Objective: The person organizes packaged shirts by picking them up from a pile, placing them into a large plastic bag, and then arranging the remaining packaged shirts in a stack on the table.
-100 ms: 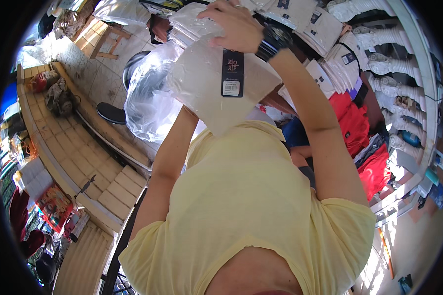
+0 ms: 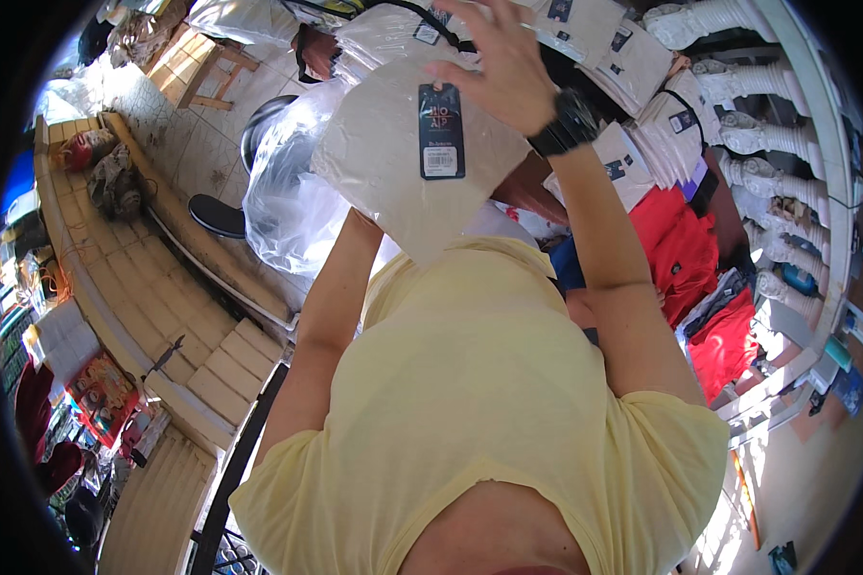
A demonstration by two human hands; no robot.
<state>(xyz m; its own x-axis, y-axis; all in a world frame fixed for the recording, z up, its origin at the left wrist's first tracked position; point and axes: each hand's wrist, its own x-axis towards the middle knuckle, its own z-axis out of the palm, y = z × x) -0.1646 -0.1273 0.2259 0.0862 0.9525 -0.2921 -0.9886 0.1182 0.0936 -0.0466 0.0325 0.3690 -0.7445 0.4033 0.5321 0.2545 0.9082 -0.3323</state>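
Near the top centre of the frame, the right hand (image 2: pixel 508 67) rested on a folded white garment (image 2: pixel 393 182), and its fingers (image 2: pixel 448 69) were lightly spread and touched the upper edge of a dark hang tag (image 2: pixel 441 131) on the cloth. A black wristwatch (image 2: pixel 568 125) sat on that wrist. The left forearm went up behind the garment, so the left hand was hidden and I cannot tell how its fingers were. Just left of the garment hung a clear plastic bag (image 2: pixel 283 196). At the upper right lay stacks of folded white shirts (image 2: pixel 633 57), and red garments (image 2: pixel 686 249) lay below them.
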